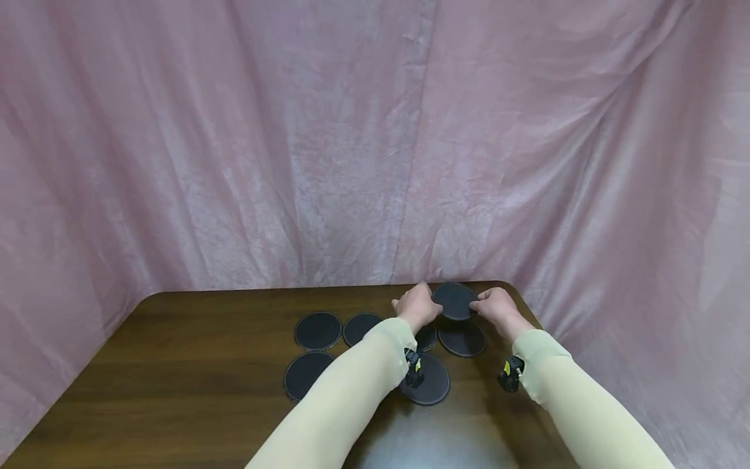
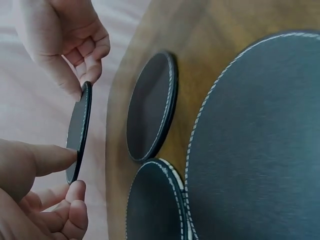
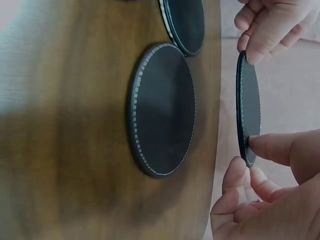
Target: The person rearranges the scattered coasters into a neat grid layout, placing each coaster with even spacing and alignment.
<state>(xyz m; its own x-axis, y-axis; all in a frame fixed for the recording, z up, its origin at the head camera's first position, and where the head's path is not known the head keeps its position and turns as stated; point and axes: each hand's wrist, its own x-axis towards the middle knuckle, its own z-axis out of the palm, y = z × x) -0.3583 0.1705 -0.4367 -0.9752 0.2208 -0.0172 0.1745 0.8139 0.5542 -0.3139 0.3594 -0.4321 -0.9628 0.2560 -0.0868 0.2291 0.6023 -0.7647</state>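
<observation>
Both hands hold a round black coaster (image 1: 455, 301) with pale edge stitching, raised above the far right part of the table. My left hand (image 1: 418, 306) pinches its left edge between thumb and fingers. At the opposite edge, my right hand (image 1: 497, 307) pinches it the same way. Directly beneath, another black coaster (image 3: 164, 110) lies flat on the wood. To its left a coaster (image 2: 155, 200) touches it, partly covered by my left arm in the head view. A nearer coaster (image 1: 430, 381) looms large in the left wrist view.
More coasters lie on the brown wooden table (image 1: 176, 365): one at the back left (image 1: 318, 331), a neighbouring one (image 1: 359, 327), and a front left one (image 1: 306, 374) partly behind my left sleeve. A pink curtain (image 1: 351, 143) hangs right behind the table's far edge.
</observation>
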